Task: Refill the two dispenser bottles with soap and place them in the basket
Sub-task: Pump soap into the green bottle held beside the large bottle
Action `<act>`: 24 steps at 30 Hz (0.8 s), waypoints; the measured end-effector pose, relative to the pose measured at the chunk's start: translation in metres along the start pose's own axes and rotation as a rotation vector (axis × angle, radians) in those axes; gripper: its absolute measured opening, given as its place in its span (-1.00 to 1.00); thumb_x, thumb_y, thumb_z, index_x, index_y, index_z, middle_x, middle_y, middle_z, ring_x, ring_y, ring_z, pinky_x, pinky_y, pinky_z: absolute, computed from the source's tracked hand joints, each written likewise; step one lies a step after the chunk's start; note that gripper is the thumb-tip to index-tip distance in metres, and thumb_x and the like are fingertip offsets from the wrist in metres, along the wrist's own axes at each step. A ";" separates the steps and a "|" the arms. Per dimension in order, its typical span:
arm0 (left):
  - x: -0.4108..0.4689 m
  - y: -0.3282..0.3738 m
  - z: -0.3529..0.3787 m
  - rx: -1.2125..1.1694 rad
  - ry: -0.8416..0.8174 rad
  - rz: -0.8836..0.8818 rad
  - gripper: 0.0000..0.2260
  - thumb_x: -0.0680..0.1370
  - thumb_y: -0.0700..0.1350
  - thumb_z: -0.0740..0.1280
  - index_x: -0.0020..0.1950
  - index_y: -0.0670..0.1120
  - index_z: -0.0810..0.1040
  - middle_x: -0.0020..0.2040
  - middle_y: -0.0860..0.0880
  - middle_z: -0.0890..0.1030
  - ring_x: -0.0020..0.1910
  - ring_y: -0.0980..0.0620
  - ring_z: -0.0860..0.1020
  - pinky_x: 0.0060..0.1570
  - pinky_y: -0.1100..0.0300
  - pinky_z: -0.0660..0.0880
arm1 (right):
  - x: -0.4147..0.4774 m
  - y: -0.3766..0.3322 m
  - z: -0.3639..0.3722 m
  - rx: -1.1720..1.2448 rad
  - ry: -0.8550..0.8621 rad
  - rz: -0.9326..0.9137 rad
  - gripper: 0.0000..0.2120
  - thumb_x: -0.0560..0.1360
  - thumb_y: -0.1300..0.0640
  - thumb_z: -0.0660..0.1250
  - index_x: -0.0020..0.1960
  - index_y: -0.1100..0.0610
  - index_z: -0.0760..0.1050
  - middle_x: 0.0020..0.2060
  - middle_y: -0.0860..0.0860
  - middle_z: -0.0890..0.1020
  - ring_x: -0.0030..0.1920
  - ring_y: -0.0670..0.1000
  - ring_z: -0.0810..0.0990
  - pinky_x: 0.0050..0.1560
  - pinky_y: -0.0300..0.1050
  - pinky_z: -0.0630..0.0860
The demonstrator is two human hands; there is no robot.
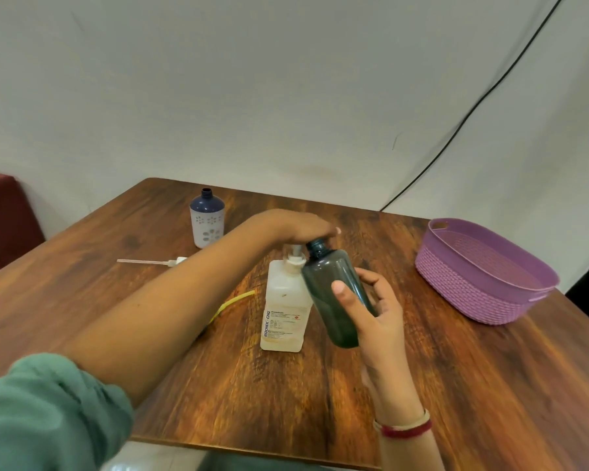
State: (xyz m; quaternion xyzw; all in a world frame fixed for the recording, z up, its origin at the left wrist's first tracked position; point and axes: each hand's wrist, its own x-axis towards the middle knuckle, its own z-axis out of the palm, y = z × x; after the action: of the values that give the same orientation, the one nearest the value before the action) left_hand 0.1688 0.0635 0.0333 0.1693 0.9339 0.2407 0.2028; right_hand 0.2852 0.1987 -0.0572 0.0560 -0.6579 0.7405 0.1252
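The right hand (378, 314) grips the dark green bottle (334, 294) round its lower body, thumb on the near side and fingers (374, 283) curled round the far side; the bottle is lifted off the counter (218, 385) and tilted, its open neck leaning left against the pump head (295, 254) of the white soap bottle (284, 311); the soap bottle stands upright near the middle of the counter, just beside the green one; the left hand (306, 227) lies palm down on top of the pump, fingers stretched forward over it and over the green bottle's neck, gripping nothing that shows, though the hand is blurred; the blue and white bottle (207, 220) stands upright and uncapped toward the far left of the counter, well apart from both hands; a loose pump with its clear tube (157, 262) lies flat near it; a yellow tube (233, 300) lies left of the soap bottle, partly hidden by the left forearm; the purple basket (463, 294) sits at the right edge of the counter, with neither bottle in it; a black cable (473, 110) runs down the wall behind.
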 end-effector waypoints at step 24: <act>0.001 0.007 -0.005 0.055 -0.061 -0.062 -0.47 0.62 0.21 -0.08 0.22 -0.08 0.53 0.12 -0.10 0.54 0.08 -0.05 0.50 0.20 -0.02 0.35 | 0.001 0.002 0.000 0.014 -0.005 0.039 -0.45 0.15 -0.23 0.51 0.09 -0.08 0.55 -0.03 -0.07 0.68 -0.03 -0.02 0.68 -0.15 -0.12 0.61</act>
State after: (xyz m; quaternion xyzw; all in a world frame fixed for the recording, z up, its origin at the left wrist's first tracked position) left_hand 0.1674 0.0681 0.0408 0.1532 0.9383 0.2034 0.2339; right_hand 0.2833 0.1985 -0.0585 0.0458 -0.6542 0.7471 0.1086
